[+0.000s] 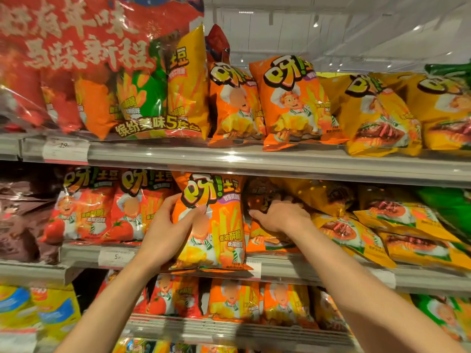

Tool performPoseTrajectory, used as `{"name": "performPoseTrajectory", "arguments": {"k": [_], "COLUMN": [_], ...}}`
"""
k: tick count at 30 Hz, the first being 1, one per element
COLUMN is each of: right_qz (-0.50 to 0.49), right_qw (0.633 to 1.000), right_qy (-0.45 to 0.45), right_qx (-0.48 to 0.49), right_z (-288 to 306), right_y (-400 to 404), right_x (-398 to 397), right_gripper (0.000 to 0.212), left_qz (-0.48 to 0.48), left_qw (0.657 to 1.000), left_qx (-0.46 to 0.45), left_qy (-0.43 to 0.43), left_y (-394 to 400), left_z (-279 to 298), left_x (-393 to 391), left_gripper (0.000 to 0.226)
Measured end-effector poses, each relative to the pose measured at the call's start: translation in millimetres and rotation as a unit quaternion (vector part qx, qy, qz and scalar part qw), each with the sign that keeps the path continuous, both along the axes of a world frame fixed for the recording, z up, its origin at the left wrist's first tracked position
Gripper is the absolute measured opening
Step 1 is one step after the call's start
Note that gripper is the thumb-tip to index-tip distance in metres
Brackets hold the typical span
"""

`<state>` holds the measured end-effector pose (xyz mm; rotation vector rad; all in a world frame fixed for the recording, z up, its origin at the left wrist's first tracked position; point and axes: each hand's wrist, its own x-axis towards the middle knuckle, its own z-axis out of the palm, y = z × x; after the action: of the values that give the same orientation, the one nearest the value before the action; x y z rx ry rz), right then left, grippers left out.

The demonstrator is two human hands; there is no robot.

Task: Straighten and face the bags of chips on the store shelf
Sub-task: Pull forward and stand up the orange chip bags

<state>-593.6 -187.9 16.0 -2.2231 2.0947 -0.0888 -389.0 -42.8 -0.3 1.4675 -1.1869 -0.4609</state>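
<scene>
I count three shelf levels in my view. On the middle shelf [305, 270] I see two red tomato bags [84, 210] at left, one orange bag [219, 225] standing upright at the front edge, a second orange bag lying low just behind and right of it, and at least three yellow bags [349, 233] slumped flat and overlapping further right. On the top shelf [229, 156] there are two upright orange bags [293, 103] side by side, with two yellow ones to their right and a large red multipack [76, 59] at left.

My left hand [165, 225] is curled around the left edge of the upright orange bag, thumb across its front near the logo, fingers behind it, gripping it. My right hand [280, 215] reaches deeper into the shelf, palm down, fingers bent over a dark brownish bag [260, 194] behind the orange ones; I cannot tell whether it is actually clasping that bag or only resting on it. Both forearms extend up from the lower frame, bare.
</scene>
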Motion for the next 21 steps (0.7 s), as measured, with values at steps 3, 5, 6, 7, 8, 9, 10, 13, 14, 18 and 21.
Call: {"name": "performPoseTrajectory", "arguments": {"k": [3, 5, 6, 7, 8, 9, 10, 13, 14, 18, 21], "right_qz": [-0.025, -0.023, -0.014, -0.002, 0.007, 0.019, 0.028, 0.049, 0.059, 0.097, 0.109], "right_qw": [0.999, 0.999, 0.999, 0.998, 0.998, 0.996, 0.994, 0.979, 0.974, 0.960, 0.961], "right_qy": [-0.012, -0.027, -0.039, -0.055, -0.068, -0.082, -0.101, -0.197, -0.218, -0.257, -0.234], "right_qx": [0.033, 0.020, 0.011, 0.003, -0.001, 0.000, 0.008, 0.025, 0.015, -0.047, -0.102], "right_z": [-7.1, -9.2, -7.4, -5.6, -2.2, 1.8, 7.8, 20.5, 22.3, 18.0, 8.8], "right_y": [-12.9, -19.1, -19.2, -19.8, -19.2, -18.9, -15.7, -9.2, -8.1, 0.7, 6.5], "right_x": [6.1, 3.9, 1.3, -2.2, -7.1, -12.6, -19.1, -38.2, -42.3, -41.4, -32.1], "right_gripper": [0.112, 0.110, 0.107, 0.103, 0.097, 0.092, 0.088, 0.089, 0.093, 0.077, 0.051], "left_qz": [-0.008, -0.012, -0.014, -0.017, -0.019, -0.019, -0.020, -0.022, -0.024, -0.020, -0.021], "left_qw": [1.000, 1.000, 1.000, 1.000, 1.000, 1.000, 1.000, 1.000, 0.999, 1.000, 0.999], "left_qx": [0.001, -0.002, -0.003, -0.003, -0.003, -0.004, -0.003, -0.002, -0.004, -0.008, -0.011], "left_qy": [0.009, 0.012, 0.013, 0.012, 0.013, 0.014, 0.015, 0.019, 0.020, 0.020, 0.023], "left_y": [1.8, 1.9, 1.5, 1.1, 0.4, 0.1, -1.1, -2.8, -3.6, -5.3, -5.3], "left_z": [0.7, 0.8, 0.5, 0.3, 0.0, 0.7, 0.3, 1.9, 1.7, 0.3, 0.0], "left_x": [3.2, 6.0, 7.5, 9.2, 10.3, 10.5, 11.3, 11.2, 12.0, 13.1, 11.1], "left_gripper": [0.045, 0.047, 0.048, 0.049, 0.050, 0.051, 0.050, 0.048, 0.051, 0.055, 0.055]}}
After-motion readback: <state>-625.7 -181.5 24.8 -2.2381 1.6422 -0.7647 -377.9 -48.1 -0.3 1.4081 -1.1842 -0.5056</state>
